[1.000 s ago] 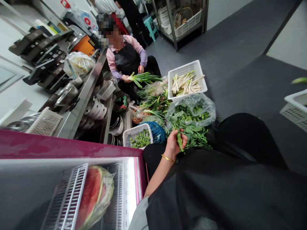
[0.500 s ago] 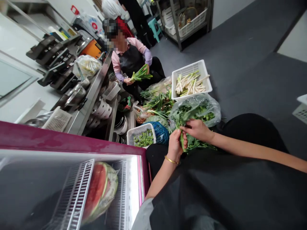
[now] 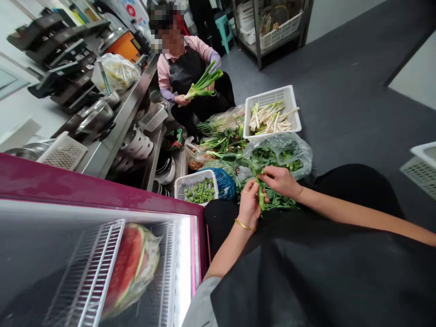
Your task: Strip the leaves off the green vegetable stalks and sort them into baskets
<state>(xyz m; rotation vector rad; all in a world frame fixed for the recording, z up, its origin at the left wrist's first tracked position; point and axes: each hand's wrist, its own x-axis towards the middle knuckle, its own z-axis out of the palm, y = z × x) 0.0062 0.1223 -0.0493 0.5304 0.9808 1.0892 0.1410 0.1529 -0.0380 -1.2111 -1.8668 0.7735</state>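
My left hand [image 3: 250, 205], with a gold bangle at the wrist, is closed round a thick green stalk [image 3: 261, 196] near its lower end. My right hand [image 3: 281, 182] pinches the same stalk a little higher, from the right side. The stalk's leafy top leans up and to the left. Behind my hands lies an open clear plastic bag [image 3: 307, 160] of leafy greens, and more loose greens [image 3: 281, 201] lie below it. A white basket [image 3: 215, 190] with small cut greens stands to the left, beside a blue bag [image 3: 226, 184].
A white crate [image 3: 297, 122] of peeled white stalks stands beyond the bag. Across from me a crouching person [image 3: 185, 68] holds green onions [image 3: 200, 86]. An open purple-framed fridge [image 3: 163, 204] with watermelon [image 3: 126, 259] is at left. Another basket [image 3: 420, 170] stands at right.
The view has shifted slightly. The stalk's leafy top, bunched up by my right hand before, now extends to the left. The other person's green onions are raised a little higher.
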